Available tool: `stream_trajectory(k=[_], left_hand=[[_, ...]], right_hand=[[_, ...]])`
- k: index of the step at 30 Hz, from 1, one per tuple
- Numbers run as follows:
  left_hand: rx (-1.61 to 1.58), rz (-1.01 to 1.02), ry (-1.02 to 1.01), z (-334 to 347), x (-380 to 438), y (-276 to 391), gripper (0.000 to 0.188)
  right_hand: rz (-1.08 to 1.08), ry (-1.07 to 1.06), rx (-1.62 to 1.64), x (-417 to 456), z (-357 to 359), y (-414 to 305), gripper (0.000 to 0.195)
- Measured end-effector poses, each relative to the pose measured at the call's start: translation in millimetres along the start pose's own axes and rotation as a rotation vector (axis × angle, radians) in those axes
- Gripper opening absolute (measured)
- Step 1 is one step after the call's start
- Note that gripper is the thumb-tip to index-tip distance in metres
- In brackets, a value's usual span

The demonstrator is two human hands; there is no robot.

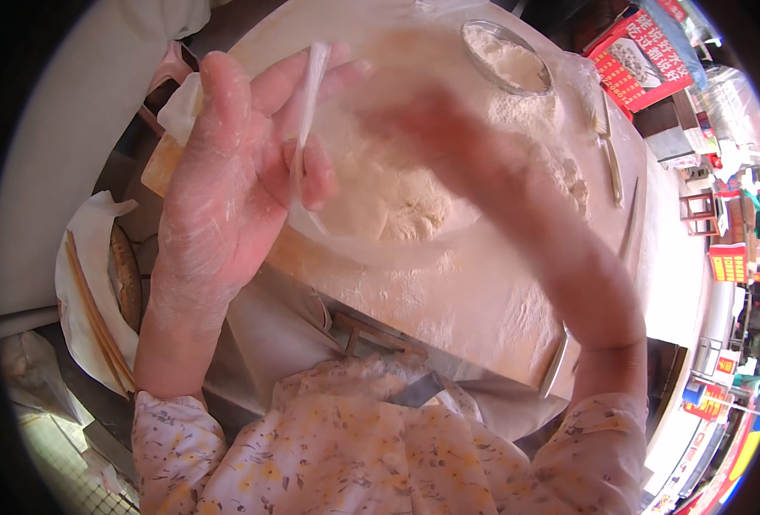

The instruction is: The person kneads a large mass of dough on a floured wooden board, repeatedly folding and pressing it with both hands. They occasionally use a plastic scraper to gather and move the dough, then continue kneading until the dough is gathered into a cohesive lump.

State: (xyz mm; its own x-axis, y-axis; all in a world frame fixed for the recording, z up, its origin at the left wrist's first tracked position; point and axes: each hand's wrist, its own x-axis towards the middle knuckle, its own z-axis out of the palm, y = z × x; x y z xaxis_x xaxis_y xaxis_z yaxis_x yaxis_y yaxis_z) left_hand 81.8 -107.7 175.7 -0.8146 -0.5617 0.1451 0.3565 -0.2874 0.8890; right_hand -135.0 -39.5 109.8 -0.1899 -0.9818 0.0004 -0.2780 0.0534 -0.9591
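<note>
My left hand [232,161], dusted with flour, is raised palm up at the left. A strand of pale, translucent material, either dough or thin plastic, hangs across its curled fingers and sweeps down in a blurred loop over the work surface. My right hand [425,122] is strongly blurred by motion above the board; its fingers and anything in them cannot be made out. Below and between the hands lies a mound of pale dough [418,209] on the floured wooden board [386,290]. A clear bowl of flour [512,61] stands beyond my right hand.
Loose flour and dough pieces [570,177] lie right of the dough. A brush [605,122] and a knife-like tool [554,364] rest near the board's right side. At left, wooden sticks [94,309] lie on a white cloth or paper beside a brown loaf-like object [124,277].
</note>
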Motion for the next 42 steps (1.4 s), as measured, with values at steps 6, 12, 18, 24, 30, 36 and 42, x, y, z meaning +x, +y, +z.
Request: stream_trajectory(k=[6, 12, 18, 24, 30, 36, 42], left_hand=[[0.061, -0.033, -0.131, -15.1, -42.7, 12.4, 0.104], [-0.054, -0.046, -0.221, -5.8, -54.8, 1.1, 0.104], [0.119, -0.043, -0.114, -12.9, -54.6, 10.1, 0.097], [0.075, -0.055, -0.121, -12.8, -58.7, 5.6, 0.094], [0.06, -0.038, -0.075, -21.4, -49.5, 3.8, 0.09], [-0.036, -0.049, -0.094, -23.2, -35.4, -0.6, 0.081], [0.285, -0.107, -0.01, 32.8, -17.9, -4.9, 0.064]], right_hand=[[0.092, -0.008, -0.754, -74.5, -12.2, -9.3, 0.017], [0.206, 0.007, -0.617, -78.3, 10.9, -42.4, 0.018], [0.177, 0.221, -0.679, -48.1, -4.6, -0.1, 0.026], [0.286, -0.065, -0.964, -94.2, -12.2, -11.4, 0.027], [0.204, 0.012, -0.82, -108.3, -13.9, -55.4, 0.047], [-0.194, 0.035, -1.421, -160.7, -28.3, -9.2, 0.027], [-0.541, 0.578, -1.243, -125.0, -38.2, -65.2, 0.02]])
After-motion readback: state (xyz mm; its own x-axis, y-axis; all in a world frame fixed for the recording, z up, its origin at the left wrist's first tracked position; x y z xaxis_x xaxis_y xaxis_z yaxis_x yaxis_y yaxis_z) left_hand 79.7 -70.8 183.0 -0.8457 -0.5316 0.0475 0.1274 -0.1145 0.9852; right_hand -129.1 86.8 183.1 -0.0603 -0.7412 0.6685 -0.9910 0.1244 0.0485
